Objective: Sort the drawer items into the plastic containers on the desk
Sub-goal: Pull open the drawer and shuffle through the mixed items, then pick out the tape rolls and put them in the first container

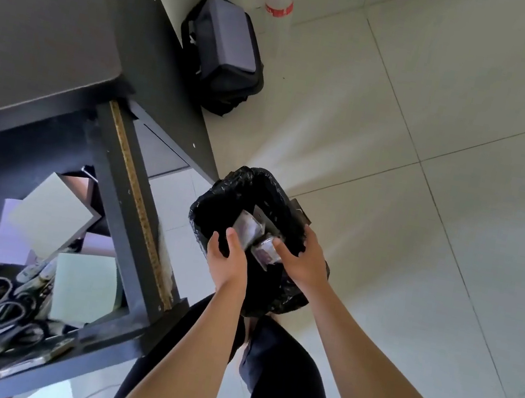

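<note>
The open dark drawer point(134, 212) at the left holds pale green note pads point(86, 287), black-handled scissors point(6, 309), pens and other small items. Right of it, a bin lined with a black bag point(219, 198) stands on the floor in front of my knees. Both hands are over its mouth. My left hand point(226, 259) has its fingers relaxed, beside a purplish crumpled packet point(246, 227). My right hand point(305, 258) is spread over the bin's right rim, with its thumb at a second packet point(264, 251). Neither hand plainly grips a packet. No plastic container is in view.
The dark desk top point(40, 22) fills the upper left, and its side panel runs down to the bin. A black bag point(223, 53) and a clear plastic bottle with a red label point(280, 3) sit on the pale tiled floor point(434, 158) beyond.
</note>
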A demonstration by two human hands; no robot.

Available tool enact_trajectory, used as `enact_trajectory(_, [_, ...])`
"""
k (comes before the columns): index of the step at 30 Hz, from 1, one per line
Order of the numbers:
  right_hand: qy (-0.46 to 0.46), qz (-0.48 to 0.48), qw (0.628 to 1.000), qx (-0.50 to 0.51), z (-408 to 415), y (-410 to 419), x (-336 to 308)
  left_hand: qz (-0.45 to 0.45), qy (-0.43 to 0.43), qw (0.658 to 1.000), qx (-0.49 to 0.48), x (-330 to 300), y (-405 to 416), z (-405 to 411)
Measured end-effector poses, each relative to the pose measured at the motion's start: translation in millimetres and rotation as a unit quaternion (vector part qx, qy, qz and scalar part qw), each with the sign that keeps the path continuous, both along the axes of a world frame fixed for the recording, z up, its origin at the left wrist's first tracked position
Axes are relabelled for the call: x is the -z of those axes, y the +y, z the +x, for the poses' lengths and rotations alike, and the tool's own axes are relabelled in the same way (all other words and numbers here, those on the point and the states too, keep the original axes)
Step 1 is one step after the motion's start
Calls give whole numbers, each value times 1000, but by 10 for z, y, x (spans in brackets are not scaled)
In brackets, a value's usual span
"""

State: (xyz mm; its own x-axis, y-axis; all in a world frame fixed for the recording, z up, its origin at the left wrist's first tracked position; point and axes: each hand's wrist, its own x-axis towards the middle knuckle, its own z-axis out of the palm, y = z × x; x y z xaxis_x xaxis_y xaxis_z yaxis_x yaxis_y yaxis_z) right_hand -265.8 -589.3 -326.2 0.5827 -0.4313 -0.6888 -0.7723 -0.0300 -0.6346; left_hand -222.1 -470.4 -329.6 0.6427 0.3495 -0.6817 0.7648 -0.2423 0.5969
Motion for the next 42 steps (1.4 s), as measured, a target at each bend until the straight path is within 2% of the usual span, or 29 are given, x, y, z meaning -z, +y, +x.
enact_trajectory(6, [26,4,999,19,-224,6,-438,7,16,998,65,-532,23,-200])
enact_trajectory(13, [-26,-9,999,46,-397,124,-1571,-42,37,972,228,-1595,214,-594])
enact_trajectory(17, [-91,-26,994,62,-446,327,-2243,-85,-15,957,277,-2350,457,-700])
enact_trajectory(20, [-137,-35,988,67,-389,574,-2613,-107,-59,955,269,-2745,729,-695])
enact_trajectory(23, [-189,-44,981,28,-242,875,-2848,-106,-105,959,240,-2987,1054,-623])
enact_trajectory(28, [-229,-46,968,-93,146,1426,-3052,-66,-173,972,142,-3191,1744,-384])
enact_trajectory(33, [-209,-39,956,-203,518,2024,-3056,34,-199,974,101,-3173,2621,-30])
enact_trajectory(37, [-148,-44,940,-303,802,2488,-2832,118,-124,974,152,-2892,3305,315])
enact_trajectory(42, [-65,-81,928,-358,1000,2897,-2541,120,-7,947,300,-2685,3695,645])
